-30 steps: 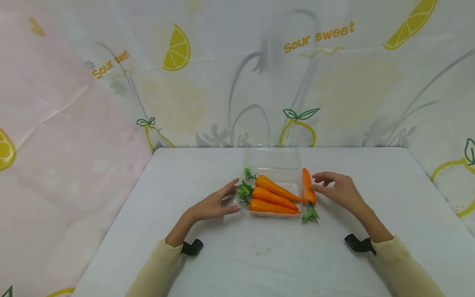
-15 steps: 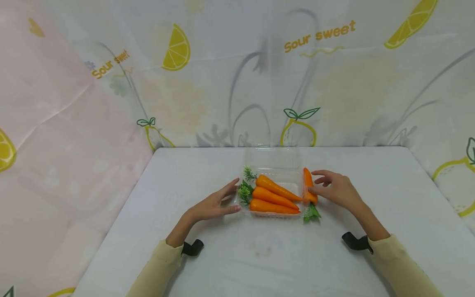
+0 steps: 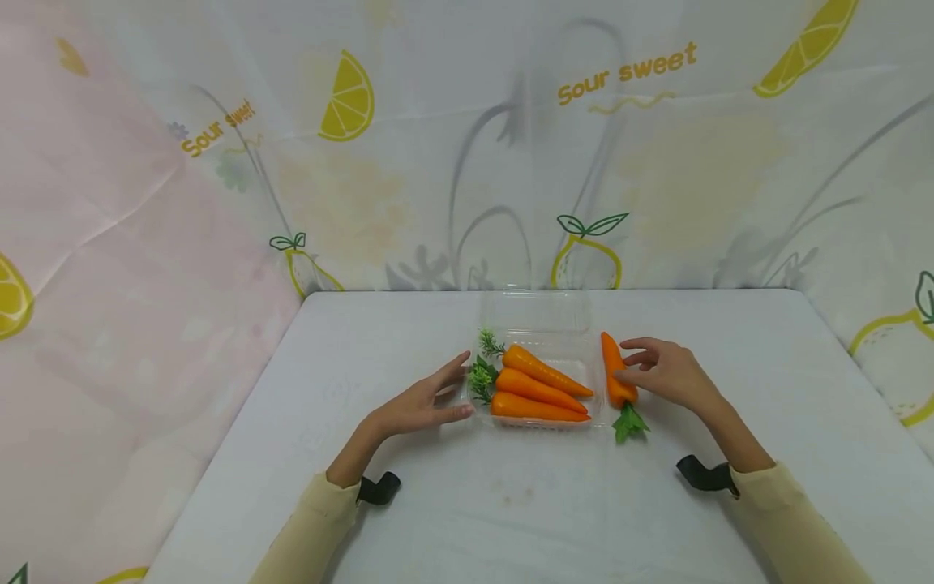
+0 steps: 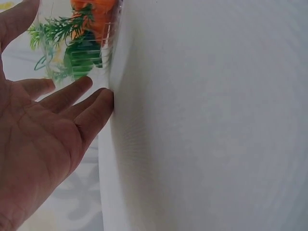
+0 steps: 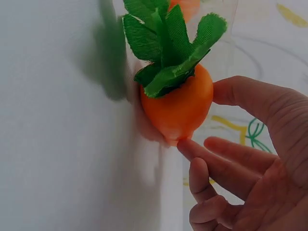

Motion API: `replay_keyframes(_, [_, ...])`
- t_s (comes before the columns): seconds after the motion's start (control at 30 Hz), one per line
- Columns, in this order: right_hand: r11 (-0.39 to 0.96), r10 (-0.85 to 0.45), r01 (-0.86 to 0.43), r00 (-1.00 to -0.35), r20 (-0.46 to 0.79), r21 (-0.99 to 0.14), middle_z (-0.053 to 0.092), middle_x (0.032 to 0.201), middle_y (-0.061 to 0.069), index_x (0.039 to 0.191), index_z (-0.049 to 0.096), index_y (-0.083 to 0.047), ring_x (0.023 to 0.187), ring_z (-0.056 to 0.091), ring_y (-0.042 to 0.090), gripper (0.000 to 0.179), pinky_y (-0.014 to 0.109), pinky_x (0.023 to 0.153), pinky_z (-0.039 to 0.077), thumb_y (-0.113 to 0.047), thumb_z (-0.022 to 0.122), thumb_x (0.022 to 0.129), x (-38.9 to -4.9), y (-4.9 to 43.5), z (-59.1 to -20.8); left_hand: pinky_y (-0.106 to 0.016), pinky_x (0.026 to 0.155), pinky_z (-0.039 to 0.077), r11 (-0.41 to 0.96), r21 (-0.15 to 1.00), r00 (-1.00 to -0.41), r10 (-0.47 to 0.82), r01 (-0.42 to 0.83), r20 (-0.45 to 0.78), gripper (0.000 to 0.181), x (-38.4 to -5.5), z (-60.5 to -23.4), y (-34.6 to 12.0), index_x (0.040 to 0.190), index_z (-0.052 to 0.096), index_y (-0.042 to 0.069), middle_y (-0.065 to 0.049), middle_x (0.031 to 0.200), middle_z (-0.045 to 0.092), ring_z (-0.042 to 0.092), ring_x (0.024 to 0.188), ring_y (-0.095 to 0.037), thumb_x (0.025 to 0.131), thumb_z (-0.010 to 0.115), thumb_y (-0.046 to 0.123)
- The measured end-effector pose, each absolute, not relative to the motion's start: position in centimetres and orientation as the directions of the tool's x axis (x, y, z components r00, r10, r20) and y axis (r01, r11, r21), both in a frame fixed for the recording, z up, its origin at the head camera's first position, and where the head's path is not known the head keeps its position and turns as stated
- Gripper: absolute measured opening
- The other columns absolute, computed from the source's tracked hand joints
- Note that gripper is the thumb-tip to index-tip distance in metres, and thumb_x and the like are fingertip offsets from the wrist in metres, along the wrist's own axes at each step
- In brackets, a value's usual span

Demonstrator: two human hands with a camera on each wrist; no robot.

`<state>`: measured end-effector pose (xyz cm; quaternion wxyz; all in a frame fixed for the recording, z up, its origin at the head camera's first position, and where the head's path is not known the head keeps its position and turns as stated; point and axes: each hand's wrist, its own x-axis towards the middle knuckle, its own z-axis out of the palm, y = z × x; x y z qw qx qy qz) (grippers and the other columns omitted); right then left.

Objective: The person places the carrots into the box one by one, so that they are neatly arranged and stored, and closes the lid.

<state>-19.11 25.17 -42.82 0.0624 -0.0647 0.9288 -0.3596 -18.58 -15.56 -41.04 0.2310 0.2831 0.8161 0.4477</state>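
An orange carrot (image 3: 613, 365) with cloth-like green leaves lies just right of a clear plastic box (image 3: 594, 353). My right hand (image 3: 666, 375) holds this carrot with thumb and fingertips; in the right wrist view the thumb tip meets its upper side and a fingertip (image 5: 185, 147) its flank. Three more carrots (image 3: 540, 388) lie side by side in the box, tips to the right and leafy tops (image 3: 483, 377) to the left. At the box's left end, my left hand (image 3: 419, 404) has its fingers spread, fingertips right by the wall.
The hinged lid (image 3: 535, 312) of the box stands open toward the back. A white cloth covers the table (image 3: 452, 503). Behind it hangs a lemon-printed curtain (image 3: 438, 178). Black wrist mounts (image 3: 704, 474) sit at both sleeve cuffs.
The single carrot has shifted right, off the box's right edge, with my right hand at it. My left hand and the three carrots in the box have stayed put.
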Motion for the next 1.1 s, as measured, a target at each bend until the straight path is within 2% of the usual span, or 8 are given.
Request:
replay_keyframes(0.33, [0.758,-0.199,-0.072,-0.972,-0.124,-0.649,0.067,0.119,0.017,0.128,0.064,-0.002,0.109,0.059,0.038,0.056,0.048,0.083,0.055,-0.042,0.072,0.089,-19.3,25.9,-42.5,-0.047,0.113,0.03,0.444,0.861,-0.739,0.661,0.248,-0.128,0.087,-18.6,-41.1,-15.9,0.159,0.008,0.008,-0.018,0.158,0.027,0.029,0.144,-0.03,0.095,0.067,0.019])
replay_keyframes(0.6, [0.763,-0.227,-0.066,-0.959,-0.171,-0.643,0.063,0.124,0.018,0.126,0.067,-0.004,0.107,0.055,0.036,0.052,0.049,0.082,0.053,-0.04,0.071,0.089,-19.1,26.5,-42.1,-0.048,0.113,0.03,0.445,0.86,-0.738,0.663,0.251,-0.128,0.087,-18.6,-41.2,-15.6,0.159,0.008,0.008,-0.019,0.158,0.027,0.029,0.144,-0.031,0.096,0.067,0.019])
replay_keyframes(0.83, [0.736,-0.27,-0.1,-0.95,-0.155,-0.669,0.062,0.126,0.019,0.125,0.069,-0.006,0.11,0.054,0.038,0.045,0.053,0.086,0.051,-0.034,0.071,0.09,-19.1,27.5,-42.1,-0.049,0.113,0.03,0.455,0.854,-0.743,0.656,0.251,-0.131,0.087,-18.5,-41.0,-15.5,0.159,0.009,0.009,-0.019,0.157,0.027,0.029,0.144,-0.031,0.096,0.067,0.019])
replay_keyframes(1.1, [0.721,-0.289,-0.098,-0.942,-0.169,-0.686,0.06,0.126,0.026,0.122,0.07,-0.004,0.109,0.055,0.04,0.04,0.049,0.084,0.053,-0.024,0.072,0.087,-19.1,28.1,-41.3,-0.049,0.114,0.029,0.46,0.855,-0.742,0.655,0.241,-0.144,0.088,-18.6,-41.1,-15.6,0.159,0.008,0.009,-0.018,0.158,0.026,0.028,0.144,-0.032,0.095,0.067,0.02])
